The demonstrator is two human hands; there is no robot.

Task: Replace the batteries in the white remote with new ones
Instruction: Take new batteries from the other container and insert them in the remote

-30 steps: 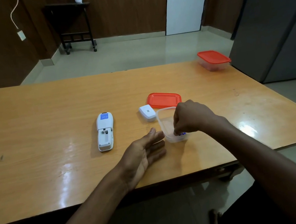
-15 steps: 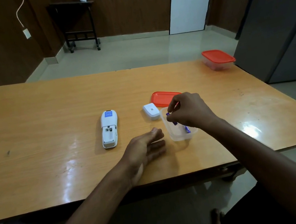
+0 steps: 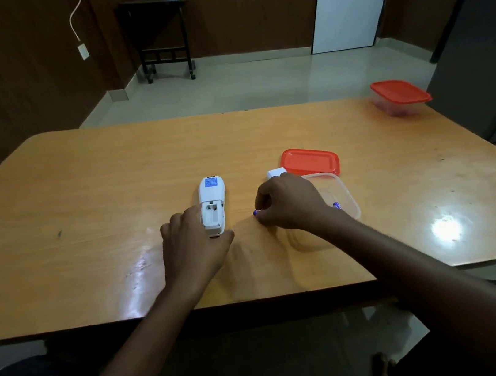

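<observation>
While your left hand cups the near end of the white remote, lying back-up with its battery bay uncovered, your right hand pinches a purple battery just above the table, and the clear tub beside it holds another battery.

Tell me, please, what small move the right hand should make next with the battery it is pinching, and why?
Probably carry the purple battery in the right hand leftward to the open compartment of the white remote and seat it. The compartment looks empty, its cover lies aside, and the left hand is on the remote's near end.
</observation>
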